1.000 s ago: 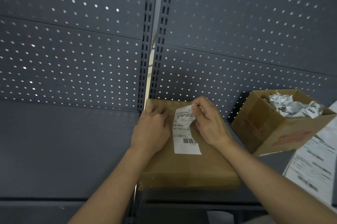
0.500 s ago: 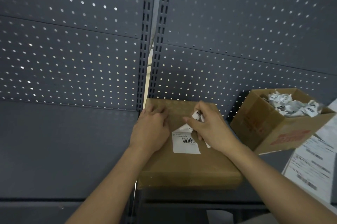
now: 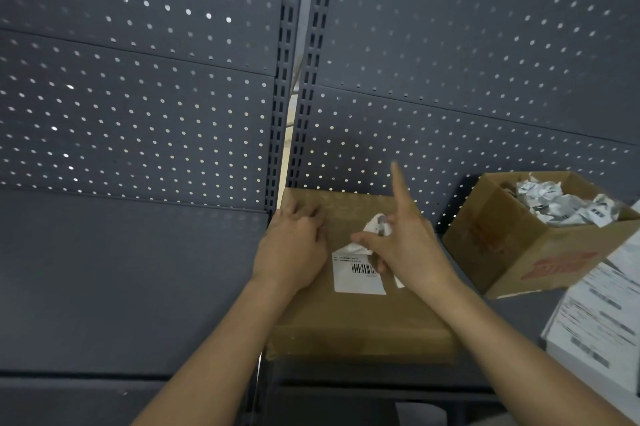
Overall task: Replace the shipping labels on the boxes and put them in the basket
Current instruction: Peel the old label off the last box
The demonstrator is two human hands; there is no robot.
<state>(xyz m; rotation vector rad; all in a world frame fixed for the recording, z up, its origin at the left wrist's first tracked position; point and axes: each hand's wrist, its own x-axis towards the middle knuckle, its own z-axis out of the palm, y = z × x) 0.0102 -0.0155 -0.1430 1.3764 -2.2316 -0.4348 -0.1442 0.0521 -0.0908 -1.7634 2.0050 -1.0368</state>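
I am watching my right hand lifting its index finger straight up while the white paper shipping label is bunching further at its peeled top. The label is lying on the flat brown cardboard box, directly under that hand, with its long axis running away from me. Thumb and curled fingers are pinching the crumpled end. My left hand is resting on the box with relaxed fingers.

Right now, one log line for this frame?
step: peeling label | left hand: presses box | right hand: pinches label's crumpled end | scrap carton: right of box
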